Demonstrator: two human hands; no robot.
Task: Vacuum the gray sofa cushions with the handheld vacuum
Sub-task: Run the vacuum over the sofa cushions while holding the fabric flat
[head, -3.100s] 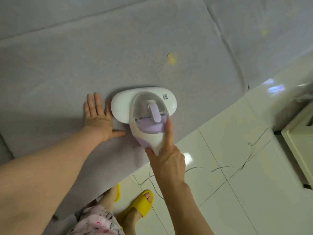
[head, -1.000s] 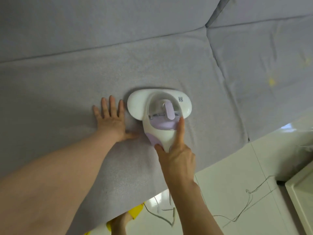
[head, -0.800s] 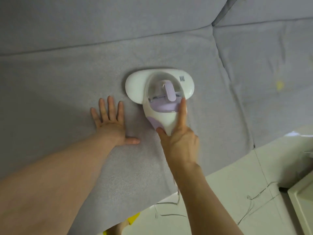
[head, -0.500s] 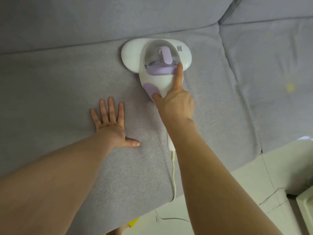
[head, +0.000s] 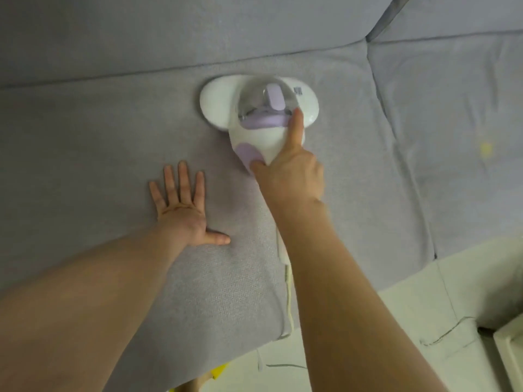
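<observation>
1. In the head view, the vacuum (head: 259,114) sits flat on the gray seat cushion (head: 85,165). Its wide white head is close to the seam below the back cushion (head: 169,32).
2. Our right hand (head: 288,176) grips the vacuum's tail end. The thumb rests on the lilac patch and the index finger (head: 296,128) lies straight along the top, up to the clear dome. The other fingers are hidden, so we cannot tell how they wrap.
3. Our left hand (head: 184,210) lies flat on the same cushion with its fingers spread and holds nothing. It is apart from the vacuum, to its left and nearer us.
4. The cord (head: 289,301) runs out beneath our right forearm, over the cushion's front edge and toward the floor (head: 396,321).
5. We judge this to be the far end of a stroke. To do it well, we should:
   - keep the head flat against the fabric;
   - draw it back slowly in a straight lane, then overlap the next lane slightly;
   - press down with the left palm so the fabric does not bunch ahead of the head;
   - keep the cord out from under the head.
6. The neighbouring cushion (head: 452,108) on the right has a yellow speck (head: 485,148), so it likely needs passes too.
</observation>
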